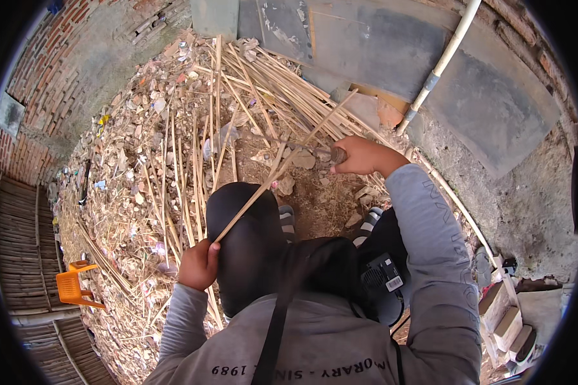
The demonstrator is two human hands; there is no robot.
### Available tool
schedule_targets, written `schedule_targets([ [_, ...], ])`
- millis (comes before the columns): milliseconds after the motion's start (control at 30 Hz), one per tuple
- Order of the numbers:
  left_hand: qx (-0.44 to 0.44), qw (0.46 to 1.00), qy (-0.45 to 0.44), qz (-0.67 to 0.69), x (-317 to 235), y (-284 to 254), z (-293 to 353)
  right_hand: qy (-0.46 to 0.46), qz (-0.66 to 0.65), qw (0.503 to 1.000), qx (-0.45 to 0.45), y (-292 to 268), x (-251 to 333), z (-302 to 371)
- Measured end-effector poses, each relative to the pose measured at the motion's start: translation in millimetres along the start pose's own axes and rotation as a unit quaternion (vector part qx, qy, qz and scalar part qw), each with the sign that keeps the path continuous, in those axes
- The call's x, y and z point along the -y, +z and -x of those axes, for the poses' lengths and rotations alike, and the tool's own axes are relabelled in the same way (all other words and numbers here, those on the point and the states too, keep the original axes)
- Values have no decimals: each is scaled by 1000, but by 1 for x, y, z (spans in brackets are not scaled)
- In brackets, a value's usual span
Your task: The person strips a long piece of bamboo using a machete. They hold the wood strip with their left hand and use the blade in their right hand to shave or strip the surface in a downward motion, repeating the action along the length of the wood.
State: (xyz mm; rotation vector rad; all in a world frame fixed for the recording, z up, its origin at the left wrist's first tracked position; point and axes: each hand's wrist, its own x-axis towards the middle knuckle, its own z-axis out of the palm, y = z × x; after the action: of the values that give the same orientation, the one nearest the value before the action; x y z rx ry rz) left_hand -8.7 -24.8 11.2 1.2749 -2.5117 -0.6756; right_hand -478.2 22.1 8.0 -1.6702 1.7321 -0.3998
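Note:
My left hand (198, 264) is closed round the near end of a long, thin bamboo strip (245, 206). The strip slants up and to the right across my dark-clothed knee. My right hand (364, 156) grips the wooden handle (338, 155) of a knife, to the right of the strip. The knife's thin blade points left, blurred against the ground, and crosses the strip in view; whether they touch I cannot tell. Beyond my hands lies a pile of pale bamboo strips (282, 80), with more strips (180, 173) scattered to the left.
Rubble and litter (131, 167) cover the ground. An orange plastic chair (70, 285) stands at the left by a bamboo-slat wall (19, 244). A whitish pipe (443, 61) leans against grey panels (379, 38) at the far right. Bricks (508, 327) lie at the lower right.

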Motion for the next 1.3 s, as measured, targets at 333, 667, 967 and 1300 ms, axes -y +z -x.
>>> schedule_targets([
  [333, 18, 1000, -16, -20, -8, -7, 0, 5, 47, 997, -62, 1, 18, 13],
  [667, 29, 999, -14, -7, -1, -8, 4, 11, 1, 998, -63, -3, 15, 13],
  [967, -42, 993, -42, -103, -11, 10, 8, 15, 49, 998, -48, 8, 2, -1],
  [1300, -60, 992, -25, -112, -1, 11, 7, 65, 40, 990, -119, -2, -41, -1],
])
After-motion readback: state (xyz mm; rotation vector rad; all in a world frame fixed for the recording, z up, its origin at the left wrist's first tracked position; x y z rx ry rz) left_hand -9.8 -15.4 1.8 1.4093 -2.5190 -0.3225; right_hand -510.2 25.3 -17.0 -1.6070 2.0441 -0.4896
